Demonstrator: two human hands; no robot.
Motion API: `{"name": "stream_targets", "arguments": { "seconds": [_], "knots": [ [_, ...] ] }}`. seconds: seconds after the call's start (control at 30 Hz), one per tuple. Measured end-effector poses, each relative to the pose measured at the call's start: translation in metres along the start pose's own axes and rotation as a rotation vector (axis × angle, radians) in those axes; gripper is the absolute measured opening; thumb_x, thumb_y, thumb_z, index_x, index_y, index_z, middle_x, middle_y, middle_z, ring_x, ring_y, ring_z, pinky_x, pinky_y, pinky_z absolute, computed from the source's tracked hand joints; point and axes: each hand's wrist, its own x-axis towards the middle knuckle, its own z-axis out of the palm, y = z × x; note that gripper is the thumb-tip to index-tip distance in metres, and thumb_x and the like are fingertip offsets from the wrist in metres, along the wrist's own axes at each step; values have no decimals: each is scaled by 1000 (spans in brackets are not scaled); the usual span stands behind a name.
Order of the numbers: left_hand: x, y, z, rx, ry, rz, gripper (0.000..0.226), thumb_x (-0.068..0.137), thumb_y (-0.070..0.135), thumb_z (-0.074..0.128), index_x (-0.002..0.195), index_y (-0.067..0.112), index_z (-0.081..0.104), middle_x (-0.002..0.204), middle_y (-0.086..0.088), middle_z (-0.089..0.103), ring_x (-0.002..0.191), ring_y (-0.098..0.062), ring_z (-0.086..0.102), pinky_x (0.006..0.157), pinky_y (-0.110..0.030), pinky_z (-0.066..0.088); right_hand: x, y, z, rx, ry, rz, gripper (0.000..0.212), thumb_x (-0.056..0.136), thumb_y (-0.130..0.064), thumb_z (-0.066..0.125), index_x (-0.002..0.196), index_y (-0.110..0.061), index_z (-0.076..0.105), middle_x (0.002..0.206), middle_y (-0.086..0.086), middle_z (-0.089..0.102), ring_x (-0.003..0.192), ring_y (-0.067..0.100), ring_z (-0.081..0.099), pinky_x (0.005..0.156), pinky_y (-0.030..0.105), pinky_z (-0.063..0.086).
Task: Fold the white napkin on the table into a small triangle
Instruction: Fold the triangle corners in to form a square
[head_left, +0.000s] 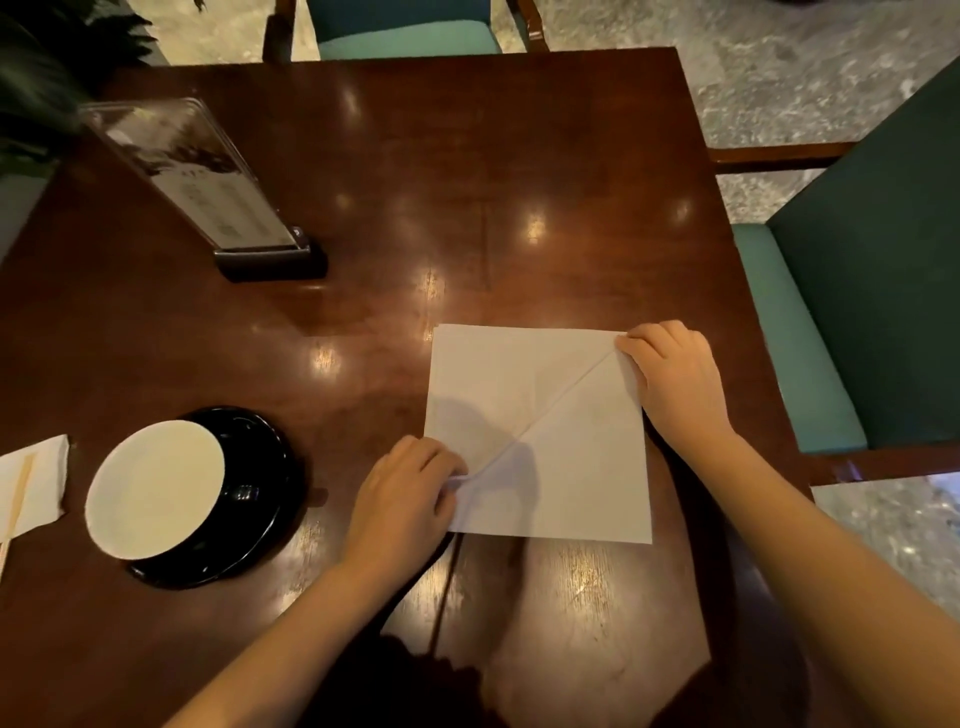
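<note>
Napkin (540, 436), white and square in outline, lies flat on the near right part of the dark wooden bench (415, 171), with a diagonal line running from its far right corner to its near left edge. The left hand (402, 493) pinches the paper at the near left end of that line, fingers curled shut on it; the right hand (675, 379) pins the far right corner, fingers bent down on the sheet. It looks thin, light and limp, so it should crease readily but may slide on the glossy wood or tear if tugged; the corners and the diagonal's ends seem the best holds. Left of it stands a white cup on a black saucer (270, 467), and farther off a clear menu stand (208, 182).
</note>
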Motion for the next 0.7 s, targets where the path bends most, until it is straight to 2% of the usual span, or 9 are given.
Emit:
{"name": "stream_targets", "arguments": {
  "seconds": [0.1, 0.2, 0.3, 0.33, 0.37, 0.43, 0.5, 0.6, 0.7],
  "knots": [
    [-7, -1, 2, 64, 82, 30, 7, 78, 14, 57, 74, 14, 62, 78, 3, 59, 75, -15, 47, 61, -24, 33, -2, 0, -1, 2, 0, 6, 26, 76, 2, 69, 102, -1, 66, 99, 16, 67, 92, 37, 58, 73, 40, 44],
    [-14, 3, 3, 162, 27, -16, 12, 70, 5, 66, 73, 15, 60, 76, 2, 55, 71, -19, 48, 62, -27, 30, -2, 1, 0, 1, -28, 15, 27, 76, 4, 68, 103, -2, 67, 101, 15, 67, 93, 36, 58, 75, 41, 45],
    [-15, 15, -4, 187, -7, -56, 3, 72, 18, 56, 70, 18, 58, 73, 4, 52, 70, -19, 51, 67, -30, 32, -3, -5, -3, 48, -32, 109, 24, 79, 5, 65, 101, -4, 67, 101, 13, 67, 96, 34, 58, 80, 42, 44],
    [-12, 22, -8, 168, 3, -56, 12, 75, 24, 48, 71, 18, 59, 74, 4, 54, 73, -19, 52, 70, -30, 32, -2, -9, -4, 85, -6, 156, 23, 80, 5, 62, 100, -4, 67, 101, 14, 67, 97, 34, 58, 82, 42, 45],
    [-8, 27, -9, 145, 35, -43, 21, 78, 27, 44, 79, 17, 62, 80, 3, 57, 79, -20, 55, 75, -30, 33, 0, -16, -7, 136, 25, 185, 23, 82, 4, 59, 103, -3, 66, 104, 15, 67, 100, 35, 59, 87, 44, 45],
    [3, 34, 2, 118, 88, -51, 37, 86, 30, 42, 110, 10, 62, 109, -7, 62, 105, -27, 56, 92, -33, 35, 5, -37, -10, 255, 16, 131, 34, 87, -4, 51, 120, -5, 59, 123, 15, 61, 118, 33, 53, 103, 43, 36],
    [12, 36, 21, 140, 32, -104, 55, 93, 37, 35, 134, 2, 44, 140, -18, 45, 132, -33, 38, 107, -43, 23, 5, -67, -9, 314, -149, -60, 45, 96, -23, 37, 139, -9, 40, 145, 12, 41, 137, 27, 32, 114, 38, 17],
    [11, 34, 44, 202, -78, -151, 69, 96, 49, 17, 142, -1, 27, 150, -21, 26, 141, -32, 19, 111, -47, 14, -9, -99, 9, 183, -388, -323, 58, 98, -44, 11, 146, -14, 25, 154, 6, 22, 143, 23, 14, 118, 42, 9],
    [8, 30, 47, 239, -57, -154, 73, 93, 51, 24, 143, -2, 22, 151, -21, 21, 141, -31, 17, 111, -46, 16, -14, -78, 18, 63, -390, -304, 57, 98, -44, 13, 147, -17, 24, 155, 4, 22, 143, 22, 15, 116, 43, 10]
  ]
}}
